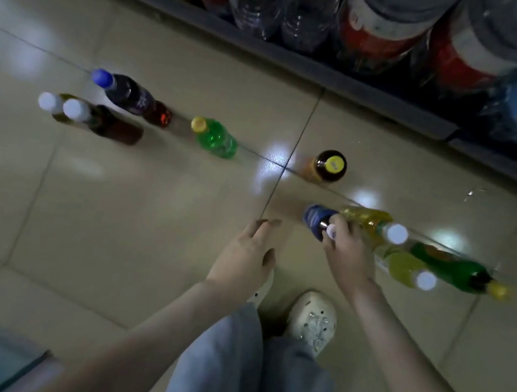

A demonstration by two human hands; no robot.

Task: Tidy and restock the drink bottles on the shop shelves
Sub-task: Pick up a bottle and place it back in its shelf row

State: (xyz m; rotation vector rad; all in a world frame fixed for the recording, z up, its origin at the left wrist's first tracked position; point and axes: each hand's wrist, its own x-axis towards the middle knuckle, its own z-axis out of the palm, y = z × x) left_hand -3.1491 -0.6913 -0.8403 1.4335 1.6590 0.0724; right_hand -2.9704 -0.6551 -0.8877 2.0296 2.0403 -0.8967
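Shop aisle, glossy beige floor tiles [114, 208], right hand [348, 249] grasping neck of blue-labelled white-capped plastic bottle [315, 219] beside yellow bottle [367, 220], left hand [248, 254] released, round translucent green bottle [217, 137] well apart, dark shelf base [334, 83] beyond.

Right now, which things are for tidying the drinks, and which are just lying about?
For the job: blue bottle, gripped by the right hand; the open left hand; floor bottles such as the green bottle and purple bottle; the shelf.
Just there: white shoe; floor tiles.
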